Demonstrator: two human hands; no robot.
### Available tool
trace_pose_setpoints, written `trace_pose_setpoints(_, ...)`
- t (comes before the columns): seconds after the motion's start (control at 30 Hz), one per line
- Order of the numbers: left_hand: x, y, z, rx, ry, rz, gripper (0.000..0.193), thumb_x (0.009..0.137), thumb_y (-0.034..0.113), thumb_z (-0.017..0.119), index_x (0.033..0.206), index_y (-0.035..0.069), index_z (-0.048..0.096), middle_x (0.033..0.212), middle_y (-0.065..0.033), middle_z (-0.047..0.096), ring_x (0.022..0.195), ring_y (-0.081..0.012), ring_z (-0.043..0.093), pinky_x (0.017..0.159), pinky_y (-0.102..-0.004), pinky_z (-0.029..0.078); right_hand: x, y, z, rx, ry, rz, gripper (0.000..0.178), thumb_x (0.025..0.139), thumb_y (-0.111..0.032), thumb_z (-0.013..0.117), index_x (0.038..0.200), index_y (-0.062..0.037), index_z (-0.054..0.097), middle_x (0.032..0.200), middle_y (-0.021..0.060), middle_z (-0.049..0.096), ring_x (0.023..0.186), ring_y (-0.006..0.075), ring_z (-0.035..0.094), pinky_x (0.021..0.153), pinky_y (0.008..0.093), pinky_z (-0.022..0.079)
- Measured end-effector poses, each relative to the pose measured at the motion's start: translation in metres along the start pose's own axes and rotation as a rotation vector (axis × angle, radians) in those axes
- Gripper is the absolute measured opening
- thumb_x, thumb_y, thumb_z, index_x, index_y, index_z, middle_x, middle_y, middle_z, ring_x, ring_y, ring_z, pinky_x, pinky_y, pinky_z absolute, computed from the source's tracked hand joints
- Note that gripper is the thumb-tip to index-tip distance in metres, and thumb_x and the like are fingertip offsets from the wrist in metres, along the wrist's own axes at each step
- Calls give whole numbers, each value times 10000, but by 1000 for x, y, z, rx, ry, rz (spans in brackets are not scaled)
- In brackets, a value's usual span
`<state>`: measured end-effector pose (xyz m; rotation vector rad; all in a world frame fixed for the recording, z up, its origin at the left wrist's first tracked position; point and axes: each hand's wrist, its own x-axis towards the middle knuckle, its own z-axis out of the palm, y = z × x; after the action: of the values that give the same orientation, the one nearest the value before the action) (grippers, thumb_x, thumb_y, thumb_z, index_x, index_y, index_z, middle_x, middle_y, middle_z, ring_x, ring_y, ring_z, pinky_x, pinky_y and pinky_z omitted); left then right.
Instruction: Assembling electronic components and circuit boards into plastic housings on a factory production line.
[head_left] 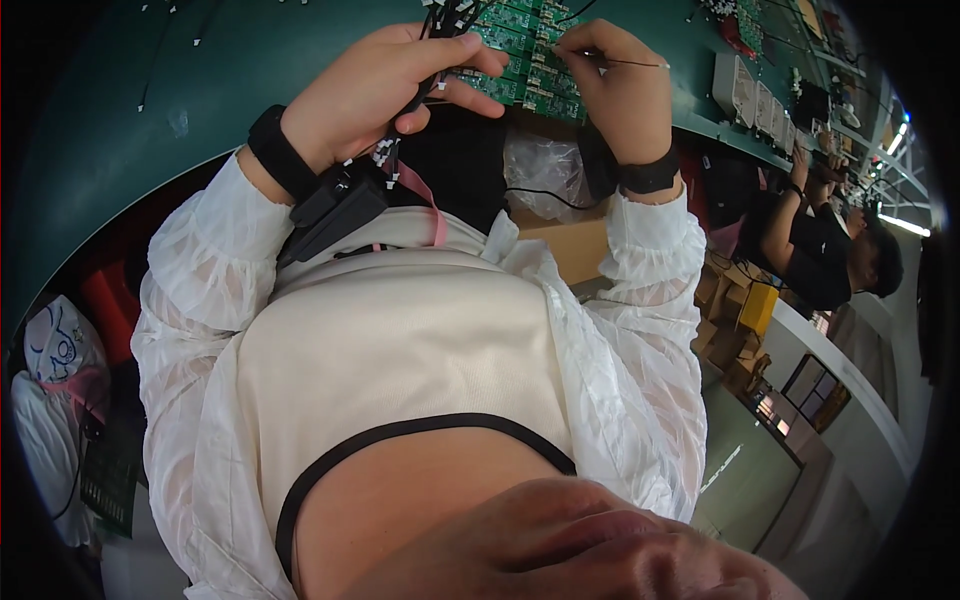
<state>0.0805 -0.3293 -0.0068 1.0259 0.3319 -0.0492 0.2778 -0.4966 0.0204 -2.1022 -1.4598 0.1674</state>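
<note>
A bundle of thin black cables (447, 28) with small white connectors passes through my left hand (395, 75). Its thumb and palm close on the bundle, while some fingers stretch over the boards; connector ends dangle below the palm. Several green circuit boards (508, 40) lie in a panel at the table's near edge. Over their right side, my right hand (625, 95) pinches at a row of small metallic parts. A thin, dark, wire-like piece (640, 64) sticks out from its fingers across the hand; its tip at the board is hidden by the fingertips.
The green table (215, 70) carries loose cables at left and grey bins (735, 88) at right. Under its edge are a clear plastic bag (545, 165) and a cardboard box (565, 245). Another person (815, 235) works at far right.
</note>
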Motion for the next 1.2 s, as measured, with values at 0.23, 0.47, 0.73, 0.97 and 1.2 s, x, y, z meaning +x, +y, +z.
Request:
trace_pose_setpoints(0.23, -2, 4, 4, -26, 17, -24, 375, 1111, 284, 462, 1234, -44, 598, 1453, -110, 598, 1197, -189, 689, 451, -164, 357, 8, 1, -3, -162, -65, -101, 126, 827, 17, 714, 936, -45, 712, 885, 102, 739, 780, 274, 728, 700, 326, 561)
trace_pose_setpoints(0.47, -3, 3, 2, -11, 0, -29, 367, 1112, 284, 458, 1223, -29, 614, 1466, -119, 587, 1207, -190, 685, 451, -162, 357, 16, -2, -11, -244, -133, -163, 118, 842, -2, 728, 955, -36, 724, 872, 94, 744, 775, 236, 731, 690, 317, 557)
trace_pose_setpoints(0.73, -4, 5, 2, -17, 2, -28, 360, 1116, 292, 446, 1173, -11, 632, 1469, -157, 576, 1210, -200, 684, 443, -152, 350, 68, -19, -28, -164, -454, 231, 100, 706, -22, 806, 772, 7, 737, 667, 154, 684, 649, 294, 688, 617, 354, 523)
trace_pose_setpoints(0.97, -4, 5, -2, -32, -30, -11, 350, 1115, 297, 446, 1105, 4, 636, 1468, -173, 573, 1204, -201, 686, 439, -144, 340, 58, -15, -29, -140, -403, 205, 119, 709, -18, 802, 818, -6, 753, 691, 146, 696, 644, 276, 688, 620, 363, 522)
trace_pose_setpoints(1.2, 0, 8, -6, -23, -114, -13, 369, 1095, 306, 504, 1219, -16, 636, 1353, -134, 654, 1087, -183, 728, 446, -144, 356, 14, -10, -44, -28, -53, 215, 148, 814, -21, 768, 958, -10, 734, 828, 100, 730, 736, 210, 701, 672, 317, 533)
